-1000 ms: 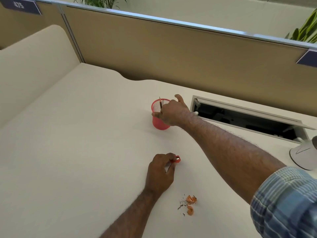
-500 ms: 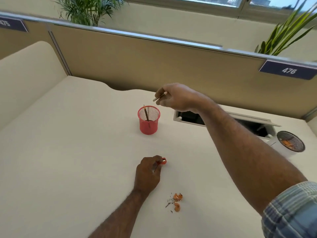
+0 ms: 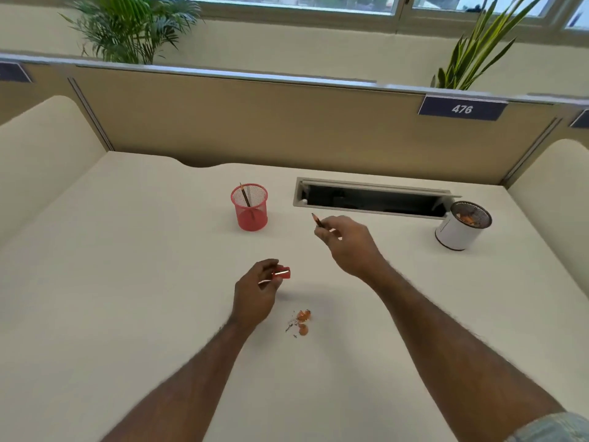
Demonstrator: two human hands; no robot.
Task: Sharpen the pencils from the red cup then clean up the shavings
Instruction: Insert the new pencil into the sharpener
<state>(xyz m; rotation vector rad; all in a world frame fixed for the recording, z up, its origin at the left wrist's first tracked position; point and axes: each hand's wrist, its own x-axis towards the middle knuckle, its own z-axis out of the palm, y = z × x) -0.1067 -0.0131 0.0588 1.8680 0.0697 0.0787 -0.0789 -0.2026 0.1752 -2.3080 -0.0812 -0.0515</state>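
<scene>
A red mesh cup stands upright on the desk's far middle with one dark pencil leaning inside it. My right hand hovers right of the cup, pinching a second pencil whose tip points up and to the left. My left hand rests lower on the desk and grips a small red sharpener. A little heap of orange shavings and dark graphite crumbs lies on the desk just right of my left wrist.
A white cylindrical bin holding orange shavings sits at the far right. An open cable slot runs along the desk's back. A tan partition with a "476" label closes the far side, with curved side panels left and right.
My right hand took a pencil out of the red cup, lifted it, and has come down and toward me, right of the cup. The left hand has kept hold of the sharpener.
</scene>
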